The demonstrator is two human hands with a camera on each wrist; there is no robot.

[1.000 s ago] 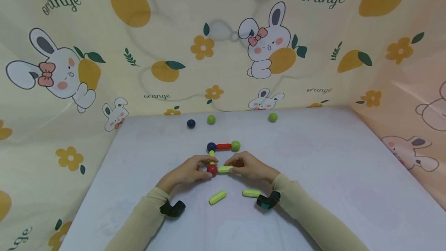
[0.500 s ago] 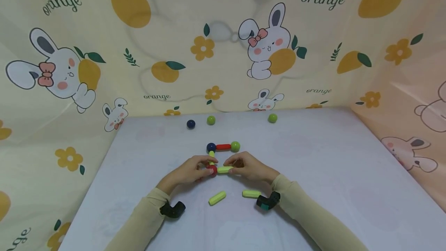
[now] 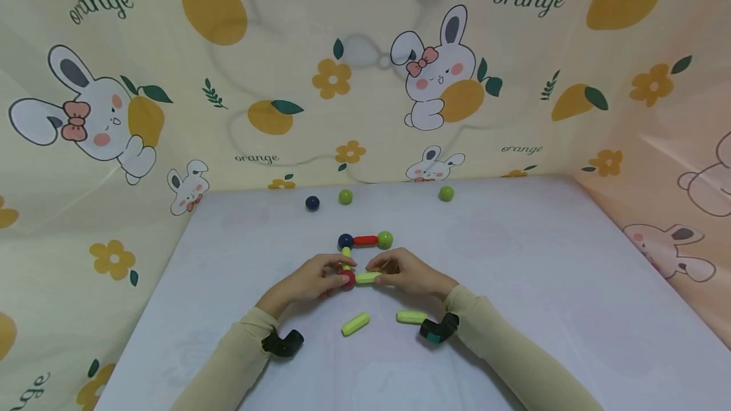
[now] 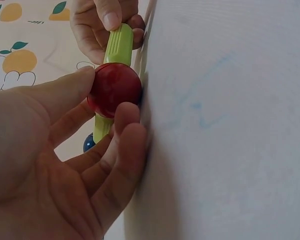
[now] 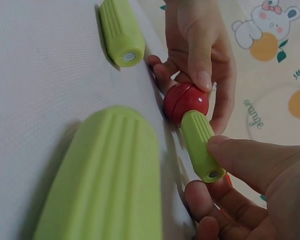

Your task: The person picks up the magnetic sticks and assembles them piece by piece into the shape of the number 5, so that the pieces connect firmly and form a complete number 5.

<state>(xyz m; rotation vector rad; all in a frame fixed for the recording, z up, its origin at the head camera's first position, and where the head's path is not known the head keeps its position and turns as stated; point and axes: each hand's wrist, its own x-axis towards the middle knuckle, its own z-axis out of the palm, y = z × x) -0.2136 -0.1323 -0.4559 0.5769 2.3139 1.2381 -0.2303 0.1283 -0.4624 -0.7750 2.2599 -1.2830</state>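
- Fingers of my left hand (image 3: 311,280) curled, thumb and fingertips parted only by the red ball (image 4: 115,90) they grip.
- My right hand (image 3: 414,274) pinches the held stick (image 5: 196,137), green, thumb against fingers; its other end meets the red ball, between my hands at the white table (image 3: 514,309).
- Head view: my left thumb covers part of the red ball, my right fingers hide the held stick's far end; right wrist view shows that end.
- Linking stick (image 3: 346,251) runs to the blue ball (image 3: 345,241); my left fingers cover part. Left wrist view gives just a slice of blue.
- Red stick (image 3: 365,241) between blue ball and green ball (image 3: 385,240); only a sliver in right wrist view.
- Near stick (image 5: 105,175) cut off by right wrist view's lower edge, blurry.
- Far stick (image 5: 122,35) cut off on top.
- Green sticks: ridged, blunt-ended, metallic-looking disc in visible ends.
- Red ball: glossy, grooved seam.
- Table surface: fine weave, faint blue marks, unreadable.
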